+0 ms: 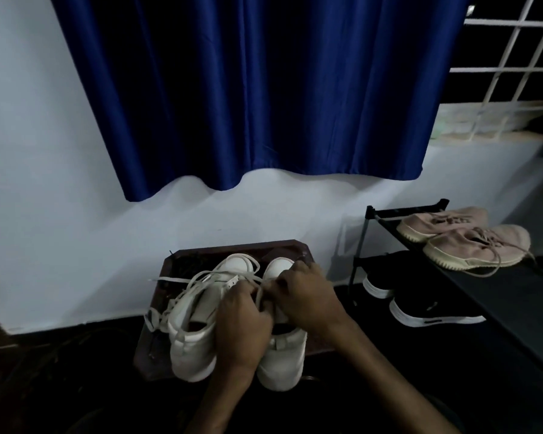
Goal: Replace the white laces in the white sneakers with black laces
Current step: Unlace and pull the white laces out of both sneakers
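Two white sneakers stand side by side on a dark brown tray [182, 255], toes toward the wall. The left sneaker [192, 339] has loose white laces [201, 277] spilling over its top and left side. Over the right sneaker [282, 361] both hands meet. My left hand [242, 324] grips a white lace strand there, fingers curled. My right hand [304, 292] pinches the lace at the right sneaker's tongue. Dark strands, perhaps black laces [192, 264], lie at the tray's back left, too dim to be sure.
A black shoe rack [373, 214] stands to the right with pink sneakers [470, 242] on top and black shoes [430, 311] on the lower shelf. A blue curtain [248, 89] hangs on the white wall behind. The floor is dark.
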Demonstrator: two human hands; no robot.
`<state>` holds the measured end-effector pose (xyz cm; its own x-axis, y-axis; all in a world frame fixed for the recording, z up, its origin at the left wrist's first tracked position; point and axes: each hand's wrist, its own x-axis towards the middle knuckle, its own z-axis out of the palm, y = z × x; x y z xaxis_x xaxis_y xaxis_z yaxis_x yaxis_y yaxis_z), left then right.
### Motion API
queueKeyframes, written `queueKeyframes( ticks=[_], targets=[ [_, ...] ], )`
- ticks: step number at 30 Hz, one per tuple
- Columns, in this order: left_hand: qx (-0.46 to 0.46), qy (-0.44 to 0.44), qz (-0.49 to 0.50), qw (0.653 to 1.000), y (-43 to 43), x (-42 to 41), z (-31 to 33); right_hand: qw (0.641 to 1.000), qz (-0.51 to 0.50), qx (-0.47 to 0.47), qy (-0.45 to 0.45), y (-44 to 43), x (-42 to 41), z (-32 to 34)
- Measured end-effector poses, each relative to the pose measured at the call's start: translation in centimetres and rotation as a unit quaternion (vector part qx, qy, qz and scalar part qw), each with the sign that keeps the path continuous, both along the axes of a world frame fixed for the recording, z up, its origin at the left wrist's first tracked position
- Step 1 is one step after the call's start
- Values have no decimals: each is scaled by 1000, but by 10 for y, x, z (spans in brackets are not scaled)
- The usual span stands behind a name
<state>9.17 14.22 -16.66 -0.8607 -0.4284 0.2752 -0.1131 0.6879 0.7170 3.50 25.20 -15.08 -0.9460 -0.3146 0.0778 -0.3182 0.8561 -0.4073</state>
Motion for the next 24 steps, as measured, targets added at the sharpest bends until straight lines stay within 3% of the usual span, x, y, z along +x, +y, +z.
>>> queueKeyframes(
  ticks=[5, 7, 8, 10, 11, 12, 14, 16, 18, 21, 24],
  targets=[
    [-9, 11, -2, 1000, -2, -3, -6, 998, 30, -56, 1, -4, -16, 2],
    [-5, 5, -1, 1000, -2, -2, -7, 978, 19, -184, -92, -2, -8, 21],
    [-7, -3, 1, 1000, -2, -1, -7, 939, -9, -306, -157, -1, -9, 32],
    [-14, -9, 5, 1000, -1, 0, -6, 805, -89, -519, -272, 9, -22, 52],
    [-19, -3, 4, 1000, -1, 0, -6, 750, -105, -577, -306, 15, -30, 62],
    [-25, 3, 2, 1000, -1, 1, -7, 718, -105, -609, -321, 21, -40, 70],
    [-37, 3, 4, 999, -1, 1, -7, 694, -84, -643, -314, 30, -56, 85],
    [-45, 3, 3, 999, 0, 1, -7, 700, -74, -651, -284, 36, -68, 101],
    [-49, 5, 3, 999, 0, 1, -7, 737, -77, -622, -253, 34, -81, 112],
    [-46, -1, -7, 999, 0, 1, -6, 845, -105, -487, -196, 21, -98, 107],
    [-49, 4, -12, 999, -1, 0, -7, 953, -68, -247, -162, 5, -107, 77]
  ],
)
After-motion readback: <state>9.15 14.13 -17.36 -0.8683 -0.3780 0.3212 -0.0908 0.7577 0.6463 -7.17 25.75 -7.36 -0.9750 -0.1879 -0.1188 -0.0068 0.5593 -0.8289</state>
